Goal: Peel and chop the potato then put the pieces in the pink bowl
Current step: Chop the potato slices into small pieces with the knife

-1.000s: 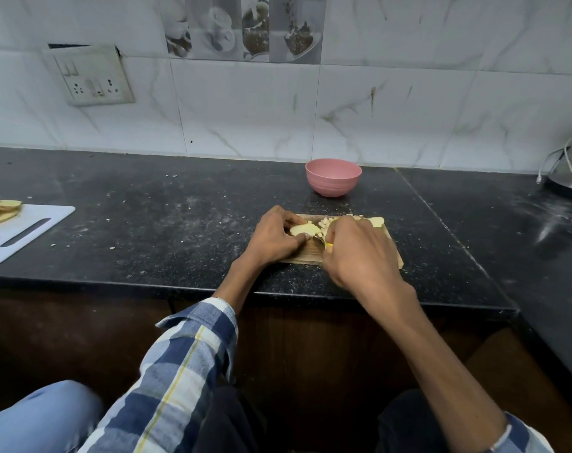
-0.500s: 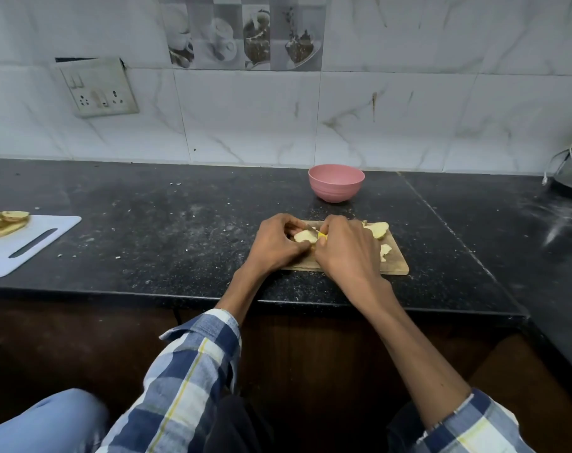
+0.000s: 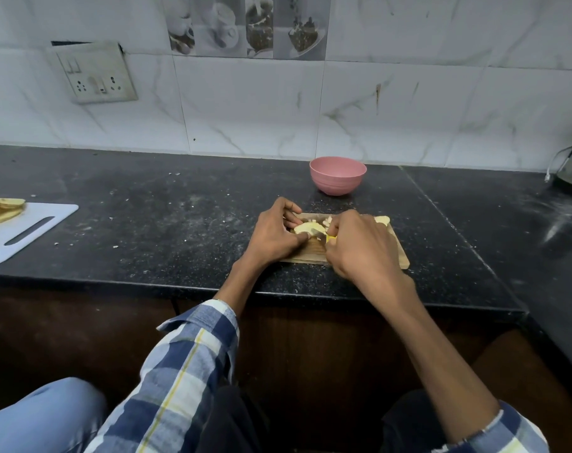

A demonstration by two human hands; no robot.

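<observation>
2 hands crowd the same small patch of the wooden cutting board [image 3: 399, 256], and that closeness is the main hazard. The left hand [image 3: 273, 238] curls over a peeled potato slice [image 3: 305, 227], fingertips and thumb pinning it flat. The right hand [image 3: 359, 248] is wrapped round a knife [image 3: 323, 236] with a yellow handle (only a sliver of blade and handle shows), its edge sitting just beside the left thumb. A slip on the wet, slick slice could carry the blade into those fingertips. Chopped pieces [image 3: 327, 220] lie heaped at the board's far side, with another slice [image 3: 382, 219] near the far right corner; a careless sweep could scatter them onto the gritty black counter [image 3: 180, 223]. The pink bowl [image 3: 338, 174] stands just behind the board; whether anything is in it I cannot tell.
</observation>
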